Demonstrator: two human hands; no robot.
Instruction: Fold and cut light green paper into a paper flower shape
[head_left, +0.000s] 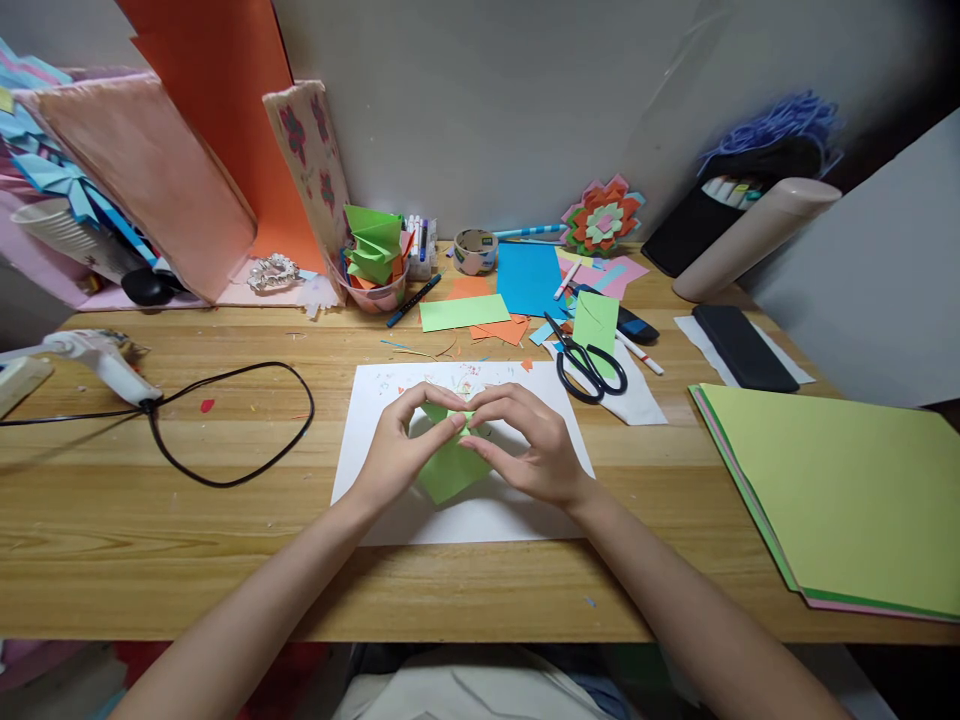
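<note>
A light green sheet of paper (pixel 454 472) is held up between both hands, above a white sheet (pixel 367 430) that lies on the wooden table. My left hand (pixel 409 440) pinches the green paper's upper part with thumb and fingers. From the other side my right hand (pixel 532 440) grips the same part, its fingertips meeting those of the left. The paper looks folded or gathered where the fingertips come together, but they hide the exact shape. Black-handled scissors (pixel 587 365) lie just beyond my right hand, partly on a green paper piece (pixel 596 320).
At left are a white glue gun (pixel 105 365) and a looped black cable (pixel 225 485). Coloured card sheets (pixel 847 480) and a black phone (pixel 742 345) lie right. Behind stand a cup of paper scraps (pixel 379 295), a tape roll (pixel 475 250) and a paper flower (pixel 604 218).
</note>
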